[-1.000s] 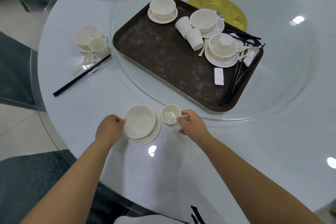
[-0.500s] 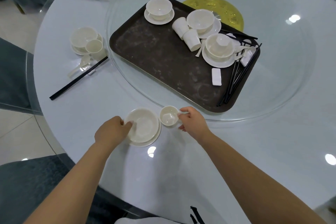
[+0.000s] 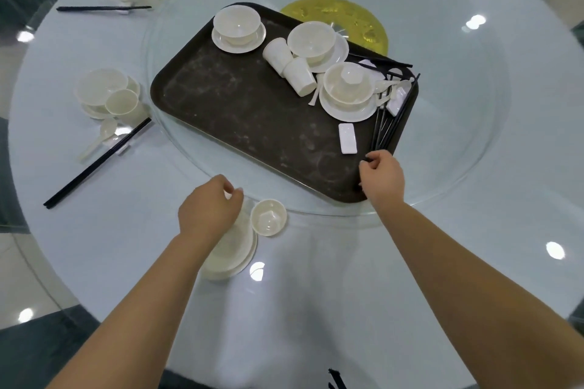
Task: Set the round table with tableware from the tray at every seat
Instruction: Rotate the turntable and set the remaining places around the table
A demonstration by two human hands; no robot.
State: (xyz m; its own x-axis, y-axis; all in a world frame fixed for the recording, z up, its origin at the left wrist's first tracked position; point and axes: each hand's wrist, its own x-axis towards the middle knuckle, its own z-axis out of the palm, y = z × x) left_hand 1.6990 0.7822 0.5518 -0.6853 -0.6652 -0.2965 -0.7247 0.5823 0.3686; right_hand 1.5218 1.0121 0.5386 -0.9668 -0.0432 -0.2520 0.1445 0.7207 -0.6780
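The dark brown tray (image 3: 252, 110) — a rounded rectangle with a scuffed, matte floor — lies skewed on the clear glass turntable (image 3: 458, 142) of the pale, glossy round table (image 3: 410, 262). At the tray's near right corner the right hand (image 3: 384, 177) has its fingers curled in at the near ends of the thin black chopsticks (image 3: 390, 123); the fingertips seem to pinch them, though the contact is too small to make out surely. The chopsticks run in a loose bundle along the tray's right edge, beside a small white oblong chopstick rest (image 3: 347, 138) lying flat on the tray floor. Just off the tray's near edge, on the bare table, stands a small round cream cup (image 3: 269, 217), smooth and shiny, upright and free of either hand. The left hand (image 3: 208, 211) hovers to the cup's left with its fingers loosely curled and nothing in them, and it covers part of a shallow cream bowl on a saucer (image 3: 230, 253) set on the table beside the cup. Towards the tray's far side sit three more bowl-and-saucer sets — one (image 3: 346, 91) with a cup nested inside — and two plain white tumblers (image 3: 289, 68) tipped on their sides, touching. Left of the tray, on the table, a finished place setting (image 3: 107, 93) has a bowl, cup, spoon and a chopstick pair.
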